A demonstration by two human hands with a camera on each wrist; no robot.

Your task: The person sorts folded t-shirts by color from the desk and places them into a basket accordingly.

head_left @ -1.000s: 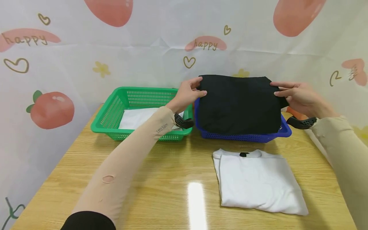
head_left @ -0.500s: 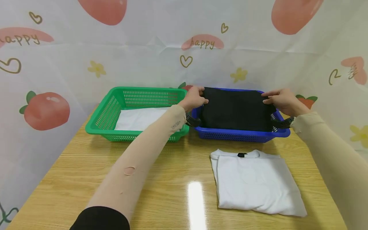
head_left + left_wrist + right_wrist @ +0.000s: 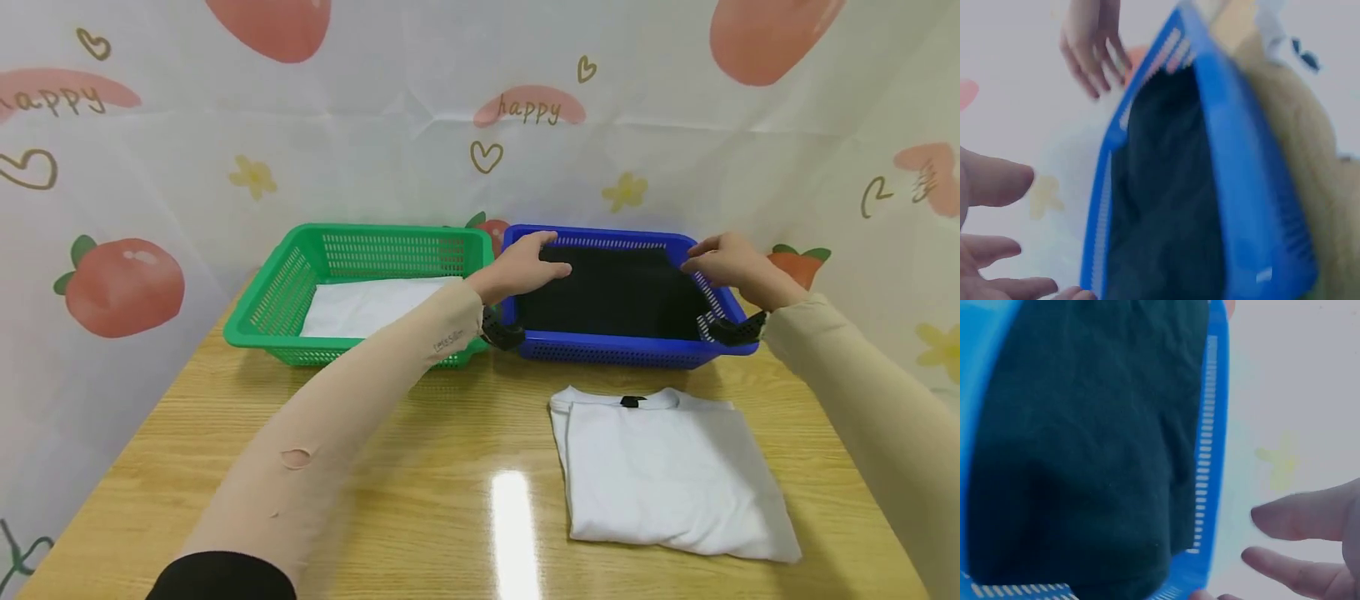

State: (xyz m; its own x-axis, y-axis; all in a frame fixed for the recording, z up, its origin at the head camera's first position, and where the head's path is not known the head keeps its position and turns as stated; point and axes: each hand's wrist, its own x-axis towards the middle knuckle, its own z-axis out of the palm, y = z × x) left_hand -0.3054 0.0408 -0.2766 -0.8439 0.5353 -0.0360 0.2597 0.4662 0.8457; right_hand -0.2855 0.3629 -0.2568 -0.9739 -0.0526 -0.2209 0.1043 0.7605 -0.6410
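Inside the blue basket lies a folded black cloth, flat on the bottom. My left hand hovers over the basket's left end, thumb and fingers spread apart, holding nothing. Over the right end is my right hand, also free of the cloth, its fingers loosely bent. In the right wrist view the thumb and finger stand apart with a gap between them, and the black cloth fills most of the basket. A folded white T-shirt with a black neck label lies on the table in front.
To the left stands a green basket with a folded white cloth in it, touching or nearly touching the blue one. Both baskets sit at the back of the wooden table, against a printed wall sheet.
The black cloth was held up by its two upper corners, lowered into the blue basket and let go. My left hand has opened and shifted slightly right. The white T-shirt has stayed put.
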